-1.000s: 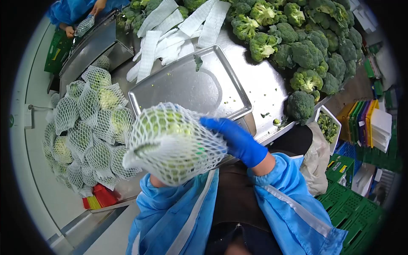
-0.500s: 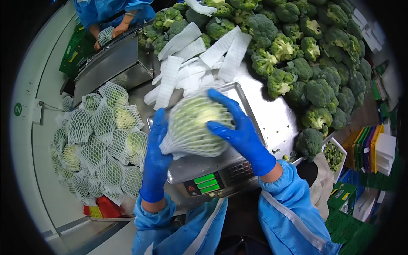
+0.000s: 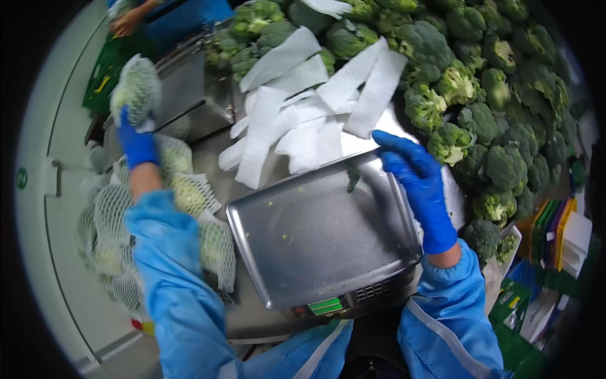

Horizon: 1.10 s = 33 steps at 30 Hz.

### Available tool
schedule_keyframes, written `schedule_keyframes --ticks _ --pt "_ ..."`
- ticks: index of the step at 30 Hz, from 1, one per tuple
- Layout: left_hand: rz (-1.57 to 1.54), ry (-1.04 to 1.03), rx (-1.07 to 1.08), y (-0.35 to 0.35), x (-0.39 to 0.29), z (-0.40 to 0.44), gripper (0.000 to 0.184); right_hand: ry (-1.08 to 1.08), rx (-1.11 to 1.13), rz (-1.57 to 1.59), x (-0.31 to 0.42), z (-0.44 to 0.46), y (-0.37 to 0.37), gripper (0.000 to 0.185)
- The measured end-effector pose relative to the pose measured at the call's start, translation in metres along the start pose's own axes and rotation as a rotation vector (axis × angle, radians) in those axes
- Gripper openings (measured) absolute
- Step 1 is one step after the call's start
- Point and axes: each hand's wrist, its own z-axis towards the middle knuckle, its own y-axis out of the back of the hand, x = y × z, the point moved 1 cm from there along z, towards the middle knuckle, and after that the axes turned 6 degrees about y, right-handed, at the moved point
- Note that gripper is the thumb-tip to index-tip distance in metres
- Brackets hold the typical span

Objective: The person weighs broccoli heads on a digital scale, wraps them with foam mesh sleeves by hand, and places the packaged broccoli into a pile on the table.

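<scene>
My left hand [image 3: 137, 144], in a blue glove, reaches to the upper left and grips a broccoli head in a white foam net [image 3: 136, 87]. The netted head is held above the left-hand pile of netted broccoli [image 3: 113, 221]. At the scale's right edge, my right hand [image 3: 418, 183] is open with its fingers extended, holding nothing. Between my arms lies the scale's steel tray [image 3: 315, 234], bearing small green crumbs and a dark leaf scrap [image 3: 353, 178]. Flat white net sleeves [image 3: 260, 139] are heaped just behind it.
A big mound of bare broccoli [image 3: 486, 123] covers the back right. At the upper left, a steel box [image 3: 196, 104] stands near green crates [image 3: 104, 79], where another person's hand [image 3: 128, 24] shows. Coloured boards [image 3: 546, 234] stand at far right.
The netted broccoli has gone from above the scale to the upper left in my left hand. My right hand has let go of it and moved to the right, beside the tray.
</scene>
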Motion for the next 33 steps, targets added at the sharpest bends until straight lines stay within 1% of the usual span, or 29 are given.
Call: schedule_keyframes --ticks 2,4,5,6,7,8,9,10,11,12,13,14,15,17,18,19,20,21,22,23,24,25,26,28,29,30,32,33 --pt "0.541 -0.094 0.004 0.010 0.062 0.045 0.047 0.060 -0.120 -0.106 -0.023 0.002 0.046 0.027" --pt "-0.648 0.644 0.077 -0.008 0.105 0.085 0.052 0.043 -0.279 -0.157 -0.039 -0.005 0.080 0.025" --pt "-0.607 0.698 0.041 -0.014 0.111 0.092 0.053 0.176 -0.312 -0.435 -0.047 -0.010 0.097 0.026" --pt "-0.561 0.721 0.056 -0.014 0.132 0.100 0.055 0.332 -0.316 -0.702 -0.054 -0.013 0.114 0.032" --pt "-0.516 0.744 0.071 -0.013 0.151 0.107 0.056 0.376 -0.381 -0.861 -0.053 -0.014 0.123 0.037" --pt "-0.290 0.733 0.038 -0.010 0.164 0.113 0.058 0.418 -0.441 -1.016 -0.051 -0.015 0.129 0.042" --pt "-0.063 0.735 0.005 -0.006 0.174 0.119 0.060 0.426 -0.482 -1.080 -0.049 -0.015 0.133 0.049" --pt "0.134 0.472 -0.048 -0.008 0.104 0.103 0.060 0.390 -0.490 -1.206 -0.047 -0.012 0.138 0.058" --pt "0.415 0.204 -0.158 -0.010 0.026 0.085 0.060 0.340 -0.510 -1.267 -0.051 -0.006 0.143 0.063" --pt "0.680 -0.015 -0.321 -0.013 -0.051 0.066 0.060 0.290 -0.527 -1.328 -0.058 0.003 0.148 0.069" --pt "0.316 -0.185 -0.196 -0.034 -0.084 0.058 0.059 0.286 -0.485 -1.346 -0.079 0.015 0.156 0.075" --pt "-0.050 -0.317 -0.019 -0.056 -0.117 0.049 0.059 0.283 -0.439 -1.367 -0.098 0.025 0.163 0.082" --pt "-0.311 -0.229 0.147 -0.086 -0.141 0.033 0.057 0.084 -0.499 -1.454 -0.099 0.034 0.149 0.086" --pt "-0.230 -0.330 0.287 -0.144 -0.177 0.012 0.061 0.212 -0.523 -1.407 -0.105 0.037 0.140 0.088" --pt "-0.188 -0.421 0.323 -0.161 -0.205 0.001 0.071 0.257 -0.537 -1.406 -0.104 0.034 0.135 0.089" --pt "-0.173 -0.520 0.335 -0.188 -0.215 -0.004 0.080 0.241 -0.526 -1.407 -0.099 0.029 0.127 0.089" --pt "-0.036 -0.469 0.381 -0.209 -0.225 -0.008 0.085 0.227 -0.509 -1.404 -0.096 0.023 0.120 0.090" --pt "0.037 -0.355 0.438 -0.225 -0.235 -0.016 0.082 0.243 -0.471 -1.278 -0.103 0.020 0.119 0.089" --pt "0.116 -0.244 0.493 -0.237 -0.242 -0.022 0.078 0.293 -0.440 -1.227 -0.103 0.017 0.116 0.087" --pt "0.109 -0.249 0.490 -0.243 -0.242 -0.021 0.078 0.254 -0.399 -1.232 -0.100 0.017 0.115 0.087" --pt "0.165 -0.246 0.510 -0.243 -0.241 -0.017 0.072 0.216 -0.357 -1.232 -0.097 0.016 0.116 0.087" --pt "0.223 -0.245 0.531 -0.242 -0.240 -0.014 0.066 0.259 -0.339 -1.166 -0.092 0.016 0.122 0.084" --pt "0.230 -0.249 0.528 -0.236 -0.235 -0.012 0.066 0.262 -0.341 -1.158 -0.090 0.012 0.128 0.084" --pt "-0.059 -0.087 0.383 -0.192 -0.234 -0.005 0.050 0.203 -0.370 -0.848 -0.081 0.009 0.140 0.081" --pt "-0.208 -0.022 0.317 -0.167 -0.234 -0.002 0.047 0.270 -0.362 -0.727 -0.073 0.001 0.140 0.077" --pt "-0.354 0.041 0.255 -0.136 -0.234 0.001 0.043 0.321 -0.328 -0.569 -0.049 -0.007 0.129 0.074" --pt "-0.587 0.209 0.423 -0.046 -0.270 -0.007 0.041 0.241 -0.153 0.004 -0.002 -0.021 0.092 0.075" --pt "-0.614 0.276 0.471 -0.004 -0.286 -0.015 0.041 0.154 -0.071 0.305 0.010 -0.032 0.070 0.078"
